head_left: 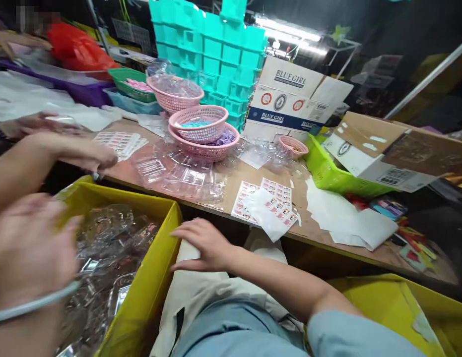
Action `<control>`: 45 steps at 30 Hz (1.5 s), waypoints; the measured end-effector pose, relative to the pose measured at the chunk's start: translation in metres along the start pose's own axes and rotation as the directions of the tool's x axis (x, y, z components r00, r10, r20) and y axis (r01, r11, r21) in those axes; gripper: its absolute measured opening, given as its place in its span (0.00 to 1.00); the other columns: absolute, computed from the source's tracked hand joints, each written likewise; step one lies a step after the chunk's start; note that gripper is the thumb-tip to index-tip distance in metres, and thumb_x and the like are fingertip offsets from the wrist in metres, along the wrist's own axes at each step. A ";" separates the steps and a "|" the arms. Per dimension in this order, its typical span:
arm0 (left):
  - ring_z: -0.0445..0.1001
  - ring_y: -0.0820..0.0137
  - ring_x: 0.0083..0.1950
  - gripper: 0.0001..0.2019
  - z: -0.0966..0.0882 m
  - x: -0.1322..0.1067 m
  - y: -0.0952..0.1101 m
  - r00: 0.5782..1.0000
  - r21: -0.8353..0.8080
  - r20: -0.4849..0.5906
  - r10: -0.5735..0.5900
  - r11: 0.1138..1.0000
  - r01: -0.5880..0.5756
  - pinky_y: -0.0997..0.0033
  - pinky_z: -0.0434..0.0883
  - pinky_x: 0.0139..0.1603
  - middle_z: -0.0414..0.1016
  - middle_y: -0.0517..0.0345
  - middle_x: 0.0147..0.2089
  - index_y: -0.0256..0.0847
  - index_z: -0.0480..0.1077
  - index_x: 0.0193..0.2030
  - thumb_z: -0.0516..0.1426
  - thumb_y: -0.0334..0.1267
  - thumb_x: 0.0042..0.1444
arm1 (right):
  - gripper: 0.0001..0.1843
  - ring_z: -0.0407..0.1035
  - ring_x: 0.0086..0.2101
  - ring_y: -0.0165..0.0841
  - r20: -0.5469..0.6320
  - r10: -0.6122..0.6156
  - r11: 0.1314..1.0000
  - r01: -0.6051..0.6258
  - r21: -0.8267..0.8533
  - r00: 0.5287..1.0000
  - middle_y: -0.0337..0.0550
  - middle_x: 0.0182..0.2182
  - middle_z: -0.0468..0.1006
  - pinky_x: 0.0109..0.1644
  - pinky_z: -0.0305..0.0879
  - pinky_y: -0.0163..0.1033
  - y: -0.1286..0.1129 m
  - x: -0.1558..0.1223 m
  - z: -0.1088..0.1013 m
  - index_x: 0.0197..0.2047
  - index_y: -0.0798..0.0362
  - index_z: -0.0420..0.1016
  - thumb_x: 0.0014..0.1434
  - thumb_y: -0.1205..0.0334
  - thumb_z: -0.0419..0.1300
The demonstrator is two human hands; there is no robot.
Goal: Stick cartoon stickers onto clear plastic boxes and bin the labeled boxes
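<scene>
Yellow plastic fills the near left: a bin (156, 277) heaped with clear plastic packs (107, 258). Over it hangs the person's left hand (30, 253), blurred, fingers spread wide and holding nothing that can be made out, a pale band (33, 302) across the wrist. The right hand (204, 245) lies flat with fingers stretched, palm down on the bin's outer wall and the cloth-covered lap beside it, gripping nothing. A second yellow bin (394, 307) sits at the near right.

Just beyond, at the table's near edge, another person's hand (87, 154) reaches in from the left, fingers curled downward at the bin's far corner; whether it holds anything cannot be told. On the brown table (308, 228) lie sheets of printed stickers (271, 198), white paper (350, 218) and a spread of clear blister trays (182, 173). More sticker sheets (121, 143) rest further left.

Behind these stand two nested pink baskets (204, 134), a third pink basket (174, 94) and a small one (293, 146). A green basket (327, 173) carries a tilted cardboard box (387, 148). Farthest back rise stacked teal crates (216, 54) and a Blue Girl carton (290, 99).
</scene>
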State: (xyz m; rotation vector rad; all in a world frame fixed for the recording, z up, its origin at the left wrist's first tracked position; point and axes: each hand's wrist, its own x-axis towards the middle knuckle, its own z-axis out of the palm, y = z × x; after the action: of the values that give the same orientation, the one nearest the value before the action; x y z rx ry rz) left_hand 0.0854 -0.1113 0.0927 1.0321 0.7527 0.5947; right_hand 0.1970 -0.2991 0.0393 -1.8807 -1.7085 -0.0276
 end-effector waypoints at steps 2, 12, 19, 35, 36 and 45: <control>0.70 0.67 0.56 0.10 0.048 -0.004 -0.025 0.991 -0.003 0.083 0.109 0.994 -0.109 0.72 0.68 0.54 0.75 0.66 0.49 0.49 0.73 0.44 0.60 0.46 0.56 | 0.44 0.60 0.61 0.47 -0.121 0.127 0.951 -0.155 -0.269 0.985 0.53 0.60 0.68 0.65 0.58 0.52 0.045 -0.068 -0.031 0.63 0.53 0.64 0.47 0.45 0.70; 0.76 0.66 0.39 0.23 0.226 -0.050 -0.175 0.482 0.348 0.649 -0.588 0.794 0.499 0.68 0.71 0.42 0.78 0.43 0.41 0.34 0.76 0.39 0.62 0.56 0.50 | 0.20 0.76 0.41 0.41 -0.490 0.263 0.755 -0.494 -0.432 0.831 0.51 0.43 0.81 0.44 0.74 0.47 0.120 -0.194 -0.079 0.55 0.53 0.72 0.61 0.73 0.51; 0.76 0.66 0.33 0.02 0.283 -0.017 -0.194 0.667 0.074 0.459 -0.587 0.773 0.630 0.67 0.73 0.41 0.76 0.52 0.27 0.33 0.73 0.29 0.59 0.30 0.49 | 0.25 0.68 0.54 0.41 -0.473 0.218 0.861 -0.396 -0.319 0.854 0.50 0.53 0.75 0.57 0.67 0.53 0.127 -0.195 -0.092 0.62 0.51 0.66 0.61 0.71 0.53; 0.79 0.67 0.38 0.09 0.308 -0.027 -0.213 0.758 0.029 0.475 -0.447 0.869 0.495 0.70 0.77 0.42 0.80 0.46 0.36 0.32 0.74 0.35 0.61 0.39 0.56 | 0.21 0.67 0.50 0.40 -0.692 0.443 0.818 -0.573 0.052 0.570 0.51 0.48 0.73 0.54 0.67 0.51 0.167 -0.199 -0.107 0.57 0.52 0.68 0.61 0.64 0.59; 0.79 0.69 0.38 0.09 0.309 -0.028 -0.213 0.753 0.012 0.482 -0.448 0.863 0.505 0.71 0.77 0.42 0.80 0.48 0.36 0.32 0.74 0.35 0.62 0.38 0.56 | 0.19 0.68 0.49 0.40 -0.706 0.469 0.797 -0.598 0.080 0.531 0.52 0.48 0.73 0.54 0.67 0.51 0.167 -0.198 -0.105 0.56 0.52 0.69 0.61 0.62 0.60; 0.78 0.67 0.40 0.10 0.312 -0.034 -0.206 0.688 0.010 0.559 -0.463 0.833 0.553 0.68 0.76 0.46 0.80 0.48 0.38 0.31 0.77 0.37 0.65 0.38 0.52 | 0.15 0.71 0.45 0.40 -0.696 0.509 0.727 -0.686 0.033 0.506 0.48 0.43 0.79 0.53 0.66 0.52 0.168 -0.178 -0.098 0.50 0.51 0.76 0.60 0.59 0.62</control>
State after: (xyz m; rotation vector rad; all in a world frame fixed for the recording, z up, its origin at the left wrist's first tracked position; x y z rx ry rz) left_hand 0.3286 -0.3861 0.0107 0.7303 0.4383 -0.1384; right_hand 0.3553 -0.5017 -0.0184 -2.1881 -0.5052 -0.5994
